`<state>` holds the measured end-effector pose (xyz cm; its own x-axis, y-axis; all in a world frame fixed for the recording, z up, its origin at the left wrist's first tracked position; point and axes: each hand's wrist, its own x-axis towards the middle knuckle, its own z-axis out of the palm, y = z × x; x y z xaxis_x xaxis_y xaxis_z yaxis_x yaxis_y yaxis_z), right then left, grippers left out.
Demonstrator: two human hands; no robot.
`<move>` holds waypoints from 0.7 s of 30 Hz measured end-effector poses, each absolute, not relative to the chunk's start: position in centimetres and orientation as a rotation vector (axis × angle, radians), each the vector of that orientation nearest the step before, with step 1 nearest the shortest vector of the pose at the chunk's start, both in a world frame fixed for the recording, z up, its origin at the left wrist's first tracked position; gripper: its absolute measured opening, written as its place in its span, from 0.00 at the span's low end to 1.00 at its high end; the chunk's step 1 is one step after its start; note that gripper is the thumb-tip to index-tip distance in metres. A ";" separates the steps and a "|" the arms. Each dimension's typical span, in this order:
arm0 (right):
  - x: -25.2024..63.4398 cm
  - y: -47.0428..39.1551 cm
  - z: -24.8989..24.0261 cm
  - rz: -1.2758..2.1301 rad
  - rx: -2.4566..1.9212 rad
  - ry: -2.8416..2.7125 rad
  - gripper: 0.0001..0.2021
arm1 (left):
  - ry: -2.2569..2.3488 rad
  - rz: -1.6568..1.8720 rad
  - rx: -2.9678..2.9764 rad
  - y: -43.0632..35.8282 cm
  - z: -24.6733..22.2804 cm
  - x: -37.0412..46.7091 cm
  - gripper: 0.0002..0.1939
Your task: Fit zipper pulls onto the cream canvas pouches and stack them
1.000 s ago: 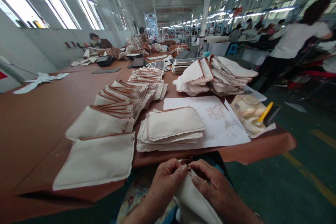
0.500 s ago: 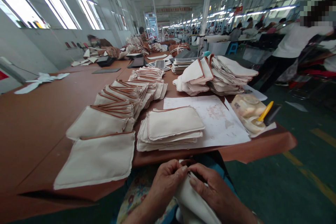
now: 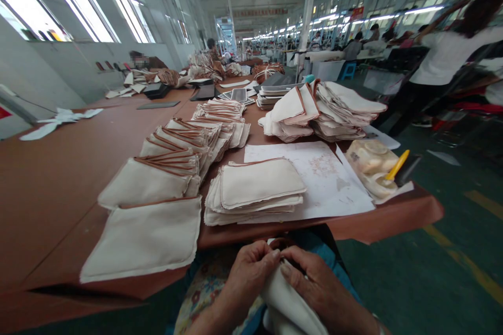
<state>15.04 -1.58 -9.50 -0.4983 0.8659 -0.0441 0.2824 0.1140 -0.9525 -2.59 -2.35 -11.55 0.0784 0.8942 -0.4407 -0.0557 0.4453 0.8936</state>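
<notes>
Over my lap, below the table edge, I hold a cream fabric pouch (image 3: 288,298) with a brown strip at its top. My left hand (image 3: 251,272) pinches its edge between thumb and fingers. Close beside it, my right hand (image 3: 314,277) grips the same edge, thumb laid along the cloth. The fingertips of both hands nearly meet, and they hide the spot they work on. In front of me lies a stack of cream pouches (image 3: 261,183) with brown trim. To its left a single pouch (image 3: 145,238) lies flat, before a fanned row of pouches (image 3: 173,157).
Stained white paper (image 3: 334,183) lies under the stack's right side. At the right corner stand a plastic container (image 3: 371,159) and a yellow-handled tool (image 3: 397,165). More pouches (image 3: 341,110) are piled behind. A person in a white shirt (image 3: 440,60) stands at the right.
My hands stay at almost the same spot on the pouch, with only a slight shift of the fingers. The person at the right has moved an arm.
</notes>
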 end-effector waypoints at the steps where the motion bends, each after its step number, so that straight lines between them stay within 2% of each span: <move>1: 15.0 -1.6 -9.5 1.395 -1.112 -1.854 0.16 | 1.296 0.856 0.842 -2.4 -11.6 -2.6 0.24; 21: 14.6 -1.3 -11.3 1.321 -1.148 -1.841 0.13 | 1.313 0.829 0.805 -2.5 -14.2 -2.5 0.29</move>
<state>14.63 -1.32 -11.31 -0.4519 0.8918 -0.0189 0.3038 0.1340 -0.9433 -2.47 -2.49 -14.19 0.0724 0.8733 -0.4817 -0.0599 0.4859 0.8719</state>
